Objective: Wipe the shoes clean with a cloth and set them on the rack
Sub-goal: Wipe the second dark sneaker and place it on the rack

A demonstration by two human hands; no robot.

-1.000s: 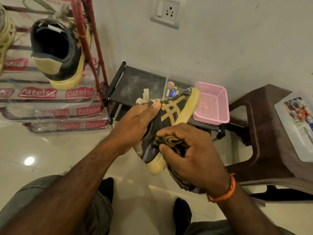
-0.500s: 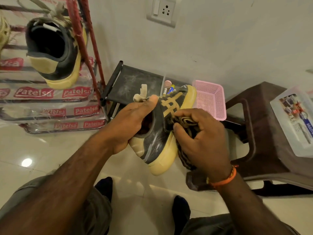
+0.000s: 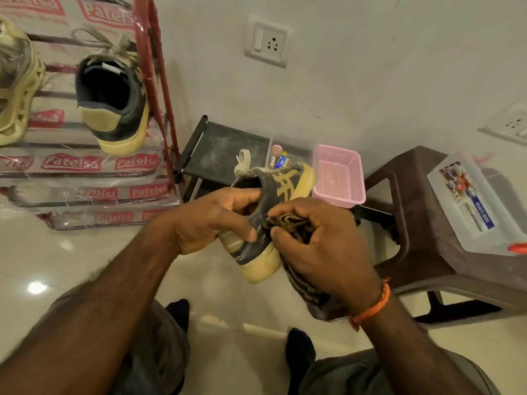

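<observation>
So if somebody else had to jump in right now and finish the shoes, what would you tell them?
Left hand: grips the black sneaker with yellow stripes and a cream sole at its heel collar, held in the air.
Right hand: holds the dark striped cloth bunched against that sneaker's side.
Done: the matching black and cream sneaker already sits on the red metal shoe rack, beside a pale yellow shoe.
Left: finish wiping the held sneaker, then set it on the rack next to its pair.
</observation>
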